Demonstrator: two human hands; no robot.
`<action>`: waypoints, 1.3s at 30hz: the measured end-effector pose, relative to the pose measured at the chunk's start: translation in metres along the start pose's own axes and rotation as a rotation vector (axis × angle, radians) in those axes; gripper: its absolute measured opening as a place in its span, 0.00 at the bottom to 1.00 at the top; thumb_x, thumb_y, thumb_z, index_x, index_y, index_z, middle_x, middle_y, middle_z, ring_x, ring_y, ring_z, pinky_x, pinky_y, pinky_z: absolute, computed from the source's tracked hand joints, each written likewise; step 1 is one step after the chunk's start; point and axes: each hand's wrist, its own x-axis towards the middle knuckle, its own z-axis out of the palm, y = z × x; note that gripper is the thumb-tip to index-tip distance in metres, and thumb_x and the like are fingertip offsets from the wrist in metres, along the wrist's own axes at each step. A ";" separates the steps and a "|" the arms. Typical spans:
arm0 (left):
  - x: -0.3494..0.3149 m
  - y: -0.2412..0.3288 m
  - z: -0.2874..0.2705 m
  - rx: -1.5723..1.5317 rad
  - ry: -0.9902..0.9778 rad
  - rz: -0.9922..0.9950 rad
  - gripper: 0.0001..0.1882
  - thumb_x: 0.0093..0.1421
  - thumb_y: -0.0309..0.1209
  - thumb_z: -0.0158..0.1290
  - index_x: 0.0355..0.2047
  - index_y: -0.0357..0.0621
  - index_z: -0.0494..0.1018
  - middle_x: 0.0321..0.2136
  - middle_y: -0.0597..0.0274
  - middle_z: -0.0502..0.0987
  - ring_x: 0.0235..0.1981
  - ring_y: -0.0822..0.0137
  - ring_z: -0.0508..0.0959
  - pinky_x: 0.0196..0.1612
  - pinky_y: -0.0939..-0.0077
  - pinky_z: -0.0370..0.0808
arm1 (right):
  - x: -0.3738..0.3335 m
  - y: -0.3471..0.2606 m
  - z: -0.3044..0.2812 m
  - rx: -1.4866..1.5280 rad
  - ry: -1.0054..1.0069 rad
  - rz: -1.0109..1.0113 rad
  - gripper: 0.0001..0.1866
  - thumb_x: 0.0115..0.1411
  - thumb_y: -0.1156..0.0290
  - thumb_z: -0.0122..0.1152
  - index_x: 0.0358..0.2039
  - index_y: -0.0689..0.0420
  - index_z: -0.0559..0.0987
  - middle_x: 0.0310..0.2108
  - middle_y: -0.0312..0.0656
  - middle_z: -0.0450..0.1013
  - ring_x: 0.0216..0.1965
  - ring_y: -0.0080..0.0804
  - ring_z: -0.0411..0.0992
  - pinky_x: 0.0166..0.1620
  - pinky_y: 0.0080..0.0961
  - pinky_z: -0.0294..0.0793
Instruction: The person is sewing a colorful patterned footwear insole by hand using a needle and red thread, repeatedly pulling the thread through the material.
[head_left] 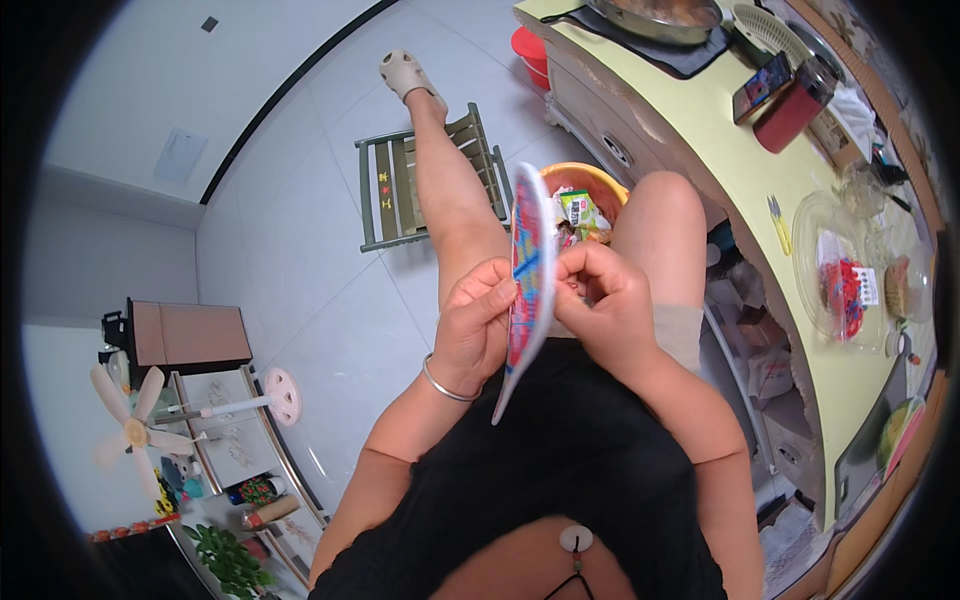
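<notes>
An embroidered insole (pixel 532 215) stands on edge in front of my body, its coloured red and blue face toward the left and its pale back toward the right. My left hand (pixel 474 322) pinches its left face between thumb and fingers. On the back side, my right hand (pixel 612 308) has its thumb and forefinger pressed together close to the insole. Whatever lies between those fingertips is too small to make out. Below the hands, the insole's narrow lower end hangs in front of my black top.
An orange basin (pixel 590 175) with wrappers stands between my legs, beside a folding stool (pixel 385 190) under one leg. The yellow-green counter (pixel 735 165) at right carries a phone (pixel 762 88), a red thermos (pixel 795 108), yellow-handled scissors (pixel 779 226) and a clear tray (pixel 812 215) with red thread.
</notes>
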 end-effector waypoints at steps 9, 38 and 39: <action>-0.004 0.005 -0.001 0.153 -0.004 0.018 0.03 0.60 0.21 0.49 0.33 0.32 0.68 0.31 0.52 0.78 0.31 0.71 0.79 0.37 0.80 0.76 | -0.004 0.003 0.002 0.649 0.045 0.318 0.13 0.53 0.78 0.62 0.41 0.63 0.75 0.37 0.39 0.75 0.35 0.23 0.74 0.40 0.21 0.76; -0.009 0.012 0.011 0.323 0.076 0.007 0.03 0.57 0.19 0.50 0.32 0.33 0.67 0.30 0.50 0.78 0.29 0.72 0.79 0.34 0.81 0.77 | 0.001 0.040 -0.004 0.862 -0.068 0.484 0.18 0.57 0.71 0.60 0.47 0.60 0.70 0.40 0.41 0.73 0.40 0.30 0.74 0.40 0.27 0.79; -0.009 0.012 0.012 0.306 0.062 0.002 0.04 0.57 0.19 0.49 0.33 0.32 0.67 0.32 0.50 0.78 0.31 0.71 0.79 0.36 0.80 0.77 | 0.002 0.041 -0.004 0.894 -0.066 0.482 0.18 0.57 0.71 0.59 0.47 0.60 0.69 0.40 0.42 0.73 0.40 0.30 0.74 0.40 0.27 0.79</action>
